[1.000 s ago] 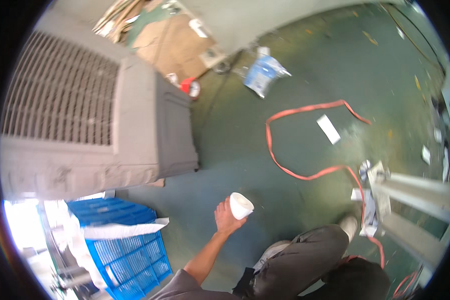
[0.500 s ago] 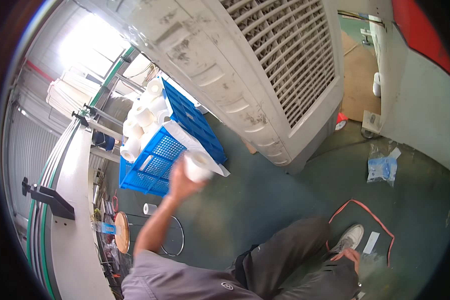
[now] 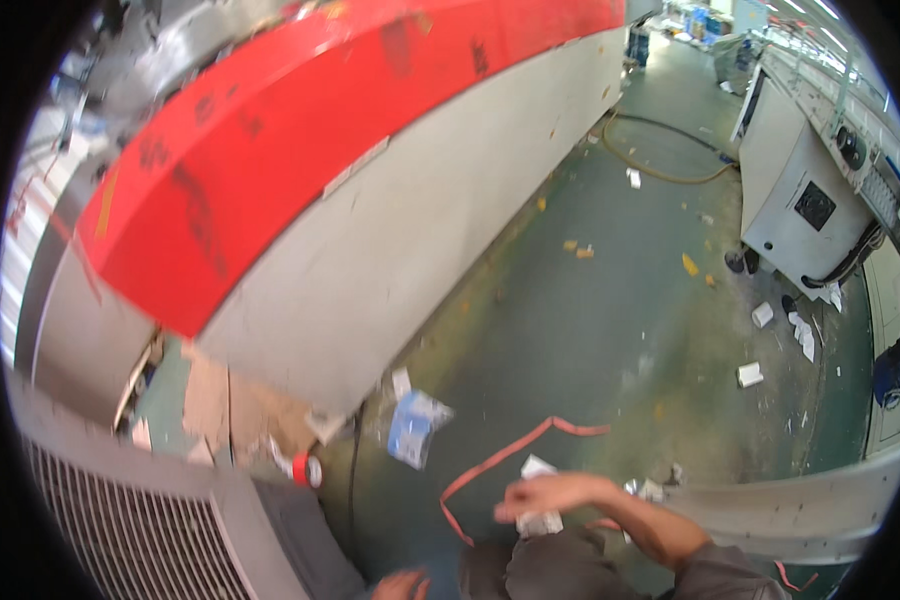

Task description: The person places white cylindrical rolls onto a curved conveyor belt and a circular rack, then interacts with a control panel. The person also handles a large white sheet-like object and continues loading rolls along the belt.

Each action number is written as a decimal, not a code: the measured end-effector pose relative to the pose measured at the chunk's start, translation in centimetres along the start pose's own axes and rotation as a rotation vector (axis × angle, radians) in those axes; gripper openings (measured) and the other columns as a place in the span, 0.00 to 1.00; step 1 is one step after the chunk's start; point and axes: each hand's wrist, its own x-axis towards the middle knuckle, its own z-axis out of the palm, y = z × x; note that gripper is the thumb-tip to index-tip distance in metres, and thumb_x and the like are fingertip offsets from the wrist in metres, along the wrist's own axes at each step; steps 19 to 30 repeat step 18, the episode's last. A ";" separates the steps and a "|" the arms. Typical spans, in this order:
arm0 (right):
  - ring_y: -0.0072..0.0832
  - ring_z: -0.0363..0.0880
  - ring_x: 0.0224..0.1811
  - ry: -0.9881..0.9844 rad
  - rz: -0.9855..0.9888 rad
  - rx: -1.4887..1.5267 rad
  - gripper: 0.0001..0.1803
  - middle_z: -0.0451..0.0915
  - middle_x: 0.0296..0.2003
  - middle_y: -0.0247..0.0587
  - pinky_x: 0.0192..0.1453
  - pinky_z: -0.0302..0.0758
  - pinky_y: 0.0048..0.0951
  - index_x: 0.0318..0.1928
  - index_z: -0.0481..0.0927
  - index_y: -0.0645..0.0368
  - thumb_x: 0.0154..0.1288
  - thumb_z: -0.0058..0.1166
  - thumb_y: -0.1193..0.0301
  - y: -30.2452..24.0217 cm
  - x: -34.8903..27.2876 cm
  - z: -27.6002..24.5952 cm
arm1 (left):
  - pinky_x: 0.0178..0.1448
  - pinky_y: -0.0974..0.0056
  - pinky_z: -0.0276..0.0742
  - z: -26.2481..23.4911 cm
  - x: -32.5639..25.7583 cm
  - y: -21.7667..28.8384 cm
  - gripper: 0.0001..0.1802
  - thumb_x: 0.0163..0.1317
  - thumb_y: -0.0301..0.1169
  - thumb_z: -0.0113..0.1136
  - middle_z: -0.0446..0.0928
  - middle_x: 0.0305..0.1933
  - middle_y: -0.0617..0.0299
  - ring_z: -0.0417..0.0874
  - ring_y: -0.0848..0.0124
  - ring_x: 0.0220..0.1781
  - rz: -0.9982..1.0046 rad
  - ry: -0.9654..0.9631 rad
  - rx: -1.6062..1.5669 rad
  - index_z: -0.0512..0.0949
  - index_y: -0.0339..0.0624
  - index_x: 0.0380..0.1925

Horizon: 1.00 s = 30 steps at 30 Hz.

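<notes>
My right hand [image 3: 553, 494] reaches left over the green floor, fingers stretched out, the forearm coming in from the lower right. A small white crumpled-looking thing [image 3: 538, 522] sits right under its palm, above my dark trouser knee; whether the hand grips it is unclear. Only the fingertips of my left hand [image 3: 400, 585] show at the bottom edge, so its grip is hidden. A red strap [image 3: 490, 466] curls on the floor just left of my right hand, with a white scrap [image 3: 536, 465] beside it.
A long red-and-white machine wall [image 3: 370, 220] fills the left. A grey grilled cooler [image 3: 150, 530], cardboard [image 3: 225, 405] and a blue-white plastic bag [image 3: 415, 428] lie lower left. A white cabinet [image 3: 795, 200] stands upper right, a grey metal rail [image 3: 800, 510] lower right.
The view has swung from the blue crate and cooler to the floor beside the red-and-white wall. The white cup in my raised left hand is gone from view; my right hand now reaches out.
</notes>
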 end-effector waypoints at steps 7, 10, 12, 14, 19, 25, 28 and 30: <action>0.52 0.80 0.57 0.227 0.175 -0.473 0.25 0.78 0.58 0.54 0.48 0.79 0.58 0.53 0.81 0.58 0.65 0.52 0.53 -12.2 -4.9 -4.2 | 0.79 0.43 0.53 -15.0 22.9 46.4 0.35 0.58 0.21 0.63 0.67 0.71 0.41 0.63 0.45 0.76 1.096 0.913 0.613 0.66 0.30 0.67; 0.52 0.79 0.58 0.219 0.322 -0.142 0.26 0.82 0.54 0.53 0.55 0.78 0.55 0.51 0.83 0.59 0.63 0.54 0.51 -10.1 -3.4 -9.6 | 0.81 0.44 0.48 -21.9 28.7 58.1 0.37 0.64 0.22 0.59 0.57 0.77 0.44 0.54 0.48 0.81 1.122 1.192 0.808 0.58 0.34 0.73; 0.48 0.81 0.57 0.170 0.441 -0.015 0.31 0.83 0.51 0.51 0.58 0.78 0.48 0.50 0.84 0.58 0.61 0.53 0.44 -8.9 -3.7 -12.7 | 0.80 0.39 0.47 -26.3 32.0 60.8 0.37 0.67 0.32 0.56 0.54 0.78 0.41 0.54 0.42 0.80 0.913 1.155 1.072 0.57 0.28 0.72; 0.44 0.82 0.57 0.170 0.563 0.055 0.35 0.84 0.51 0.50 0.59 0.78 0.44 0.50 0.85 0.59 0.60 0.51 0.40 -6.4 -3.2 -14.0 | 0.80 0.38 0.46 -27.9 34.1 60.2 0.40 0.67 0.40 0.54 0.53 0.78 0.37 0.53 0.41 0.80 0.730 1.078 1.270 0.55 0.25 0.72; 0.44 0.78 0.62 0.249 0.742 0.173 0.35 0.81 0.55 0.54 0.63 0.75 0.49 0.54 0.84 0.56 0.59 0.47 0.43 -3.0 -3.8 -13.6 | 0.79 0.37 0.48 -28.4 34.2 59.8 0.47 0.63 0.45 0.56 0.52 0.76 0.29 0.53 0.35 0.78 0.627 0.966 1.351 0.53 0.21 0.72; 0.44 0.78 0.62 0.249 0.742 0.173 0.35 0.81 0.55 0.54 0.63 0.75 0.49 0.54 0.84 0.56 0.59 0.47 0.43 -3.0 -3.8 -13.6 | 0.79 0.37 0.48 -28.4 34.2 59.8 0.47 0.63 0.45 0.56 0.52 0.76 0.29 0.53 0.35 0.78 0.627 0.966 1.351 0.53 0.21 0.72; 0.44 0.78 0.62 0.249 0.742 0.173 0.35 0.81 0.55 0.54 0.63 0.75 0.49 0.54 0.84 0.56 0.59 0.47 0.43 -3.0 -3.8 -13.6 | 0.79 0.37 0.48 -28.4 34.2 59.8 0.47 0.63 0.45 0.56 0.52 0.76 0.29 0.53 0.35 0.78 0.627 0.966 1.351 0.53 0.21 0.72; 0.44 0.78 0.62 0.249 0.742 0.173 0.35 0.81 0.55 0.54 0.63 0.75 0.49 0.54 0.84 0.56 0.59 0.47 0.43 -3.0 -3.8 -13.6 | 0.79 0.37 0.48 -28.4 34.2 59.8 0.47 0.63 0.45 0.56 0.52 0.76 0.29 0.53 0.35 0.78 0.627 0.966 1.351 0.53 0.21 0.72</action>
